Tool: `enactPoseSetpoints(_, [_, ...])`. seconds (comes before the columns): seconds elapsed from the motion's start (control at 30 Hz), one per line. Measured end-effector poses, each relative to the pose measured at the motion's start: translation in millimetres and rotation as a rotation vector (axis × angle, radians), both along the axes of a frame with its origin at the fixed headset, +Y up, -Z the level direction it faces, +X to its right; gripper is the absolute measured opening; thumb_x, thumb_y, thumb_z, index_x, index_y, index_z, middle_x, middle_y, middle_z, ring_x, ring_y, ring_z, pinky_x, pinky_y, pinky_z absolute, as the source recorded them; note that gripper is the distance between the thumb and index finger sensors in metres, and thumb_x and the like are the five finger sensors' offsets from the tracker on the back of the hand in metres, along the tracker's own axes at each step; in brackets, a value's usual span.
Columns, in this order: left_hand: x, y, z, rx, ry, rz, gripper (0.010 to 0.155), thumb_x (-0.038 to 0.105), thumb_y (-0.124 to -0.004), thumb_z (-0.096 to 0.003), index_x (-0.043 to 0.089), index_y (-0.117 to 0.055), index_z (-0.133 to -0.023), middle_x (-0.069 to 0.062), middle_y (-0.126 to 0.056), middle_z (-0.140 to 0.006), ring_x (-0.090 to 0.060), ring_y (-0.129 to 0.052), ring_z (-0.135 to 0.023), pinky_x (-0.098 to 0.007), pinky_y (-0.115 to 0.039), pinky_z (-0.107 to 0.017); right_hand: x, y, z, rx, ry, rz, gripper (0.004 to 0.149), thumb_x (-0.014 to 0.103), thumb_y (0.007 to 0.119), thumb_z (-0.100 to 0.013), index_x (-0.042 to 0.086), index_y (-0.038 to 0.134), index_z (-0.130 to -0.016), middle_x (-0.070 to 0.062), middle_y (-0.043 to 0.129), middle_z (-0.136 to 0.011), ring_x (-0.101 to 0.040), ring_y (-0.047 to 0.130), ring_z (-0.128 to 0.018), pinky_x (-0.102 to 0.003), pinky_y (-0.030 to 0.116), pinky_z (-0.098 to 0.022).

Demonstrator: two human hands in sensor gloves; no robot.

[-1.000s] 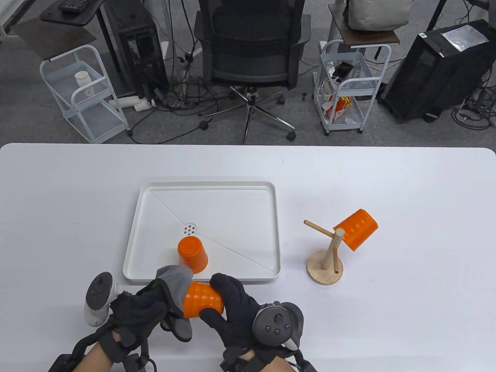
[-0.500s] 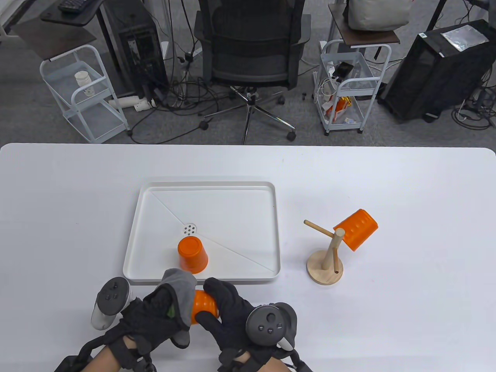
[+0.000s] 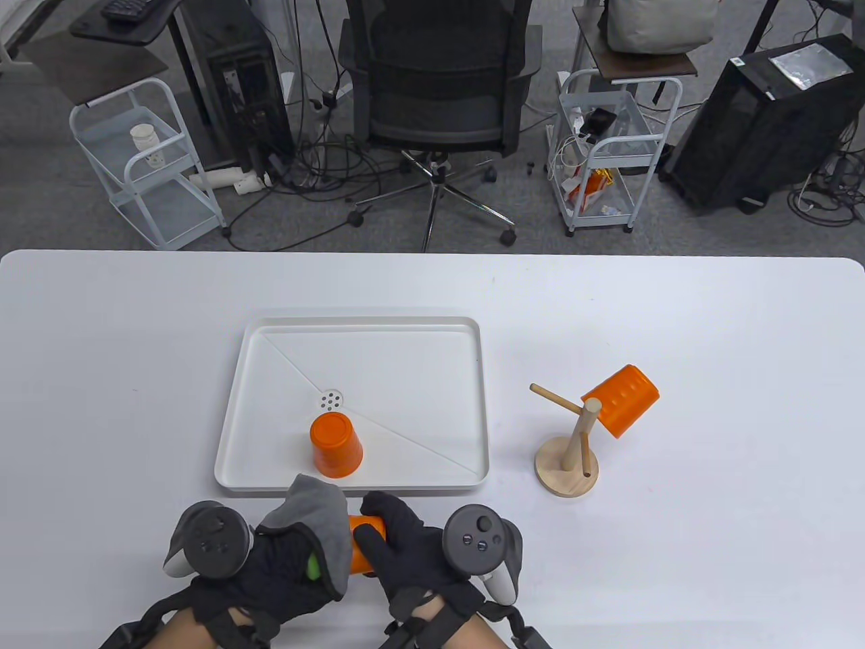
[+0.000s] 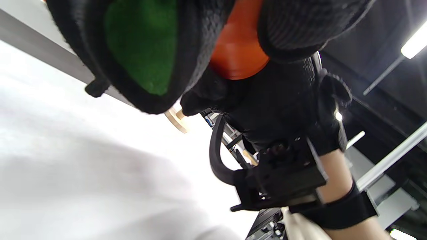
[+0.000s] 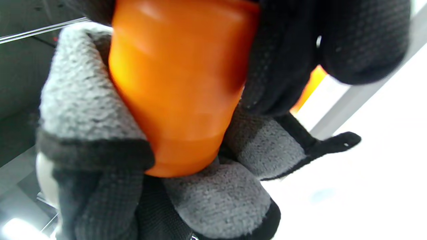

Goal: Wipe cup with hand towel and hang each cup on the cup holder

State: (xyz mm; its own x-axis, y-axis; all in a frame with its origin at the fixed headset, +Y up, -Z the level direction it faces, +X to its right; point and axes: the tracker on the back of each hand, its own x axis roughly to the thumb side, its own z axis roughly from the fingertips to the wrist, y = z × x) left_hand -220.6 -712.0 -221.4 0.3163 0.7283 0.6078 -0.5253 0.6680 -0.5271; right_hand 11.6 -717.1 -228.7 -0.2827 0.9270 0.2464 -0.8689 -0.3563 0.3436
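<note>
Near the table's front edge my right hand [image 3: 395, 544] grips an orange cup [image 3: 361, 544] lying on its side; only a small strip of it shows. My left hand [image 3: 290, 574] wraps a grey hand towel [image 3: 317, 514] over the cup's other end. In the right wrist view the cup [image 5: 176, 83] sits in the towel [image 5: 213, 196]. A second orange cup [image 3: 336, 445] stands upside down in the white tray [image 3: 432, 351]. A third orange cup [image 3: 622, 400] hangs on the wooden cup holder [image 3: 567, 466], whose left peg is bare.
The tray has a small drain [image 3: 330, 400] at its middle. Beyond the table's far edge stand an office chair [image 3: 439, 88], two white carts [image 3: 145, 162] and computer cases on the floor.
Both hands turned and drew closer together. The towel slid further over the cup, so less orange shows now. Both trackers rolled up to face the camera.
</note>
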Motion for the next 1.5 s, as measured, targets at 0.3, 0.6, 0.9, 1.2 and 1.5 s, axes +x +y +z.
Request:
enactPoseSetpoints(0.3, [3, 1, 3, 0.101, 0.005, -0.052, 0.081, 0.053, -0.083, -0.0463, 0.052, -0.022, -0.099, 0.005, -0.012, -0.114, -0.045, -0.068, -0.092, -0.066, -0.060, -0.069, 3, -6, -3, -0.082, -0.006, -0.010, 0.078, 0.061, 0.059, -0.049, -0.004, 0.062, -0.092, -0.028, 0.089, -0.067, -0.025, 0.105, -0.023, -0.050, 0.092, -0.027])
enactPoseSetpoints(0.6, [-4, -10, -8, -0.132, 0.019, 0.129, 0.083, 0.056, -0.081, -0.0462, 0.050, -0.018, -0.099, 0.003, -0.012, -0.113, -0.038, -0.082, -0.079, -0.061, -0.072, -0.060, -2, 5, 3, 0.197, 0.018, 0.036, 0.075, 0.058, 0.059, -0.050, 0.001, 0.051, -0.098, -0.028, 0.079, -0.081, -0.032, 0.101, -0.040, -0.055, 0.085, -0.042])
enactPoseSetpoints(0.9, [-8, -19, -14, -0.318, 0.012, 0.256, 0.086, 0.060, -0.078, -0.0472, 0.046, -0.011, -0.100, -0.001, -0.012, -0.113, -0.032, -0.087, -0.071, -0.056, -0.077, -0.056, -7, 13, 10, 0.413, 0.084, 0.095, 0.074, 0.053, 0.064, -0.051, 0.008, 0.037, -0.103, -0.026, 0.061, -0.098, -0.042, 0.089, -0.065, -0.063, 0.070, -0.059])
enactPoseSetpoints(1.2, [-9, -22, -15, -0.361, -0.002, 0.277, 0.086, 0.059, -0.078, -0.0473, 0.045, -0.012, -0.100, -0.003, -0.011, -0.112, -0.032, -0.087, -0.071, -0.057, -0.076, -0.056, -10, 14, 14, 0.409, 0.093, 0.117, 0.072, 0.048, 0.062, -0.051, 0.009, 0.031, -0.104, -0.027, 0.051, -0.103, -0.047, 0.081, -0.072, -0.066, 0.064, -0.062])
enactPoseSetpoints(1.5, [-5, -11, -8, -0.173, -0.013, 0.142, 0.086, 0.054, -0.082, -0.0469, 0.047, -0.014, -0.099, 0.000, -0.008, -0.112, -0.037, -0.081, -0.075, -0.062, -0.069, -0.061, -4, 7, 6, 0.167, 0.041, 0.027, 0.072, 0.053, 0.058, -0.052, 0.001, 0.045, -0.101, -0.031, 0.070, -0.088, -0.039, 0.096, -0.050, -0.060, 0.079, -0.047])
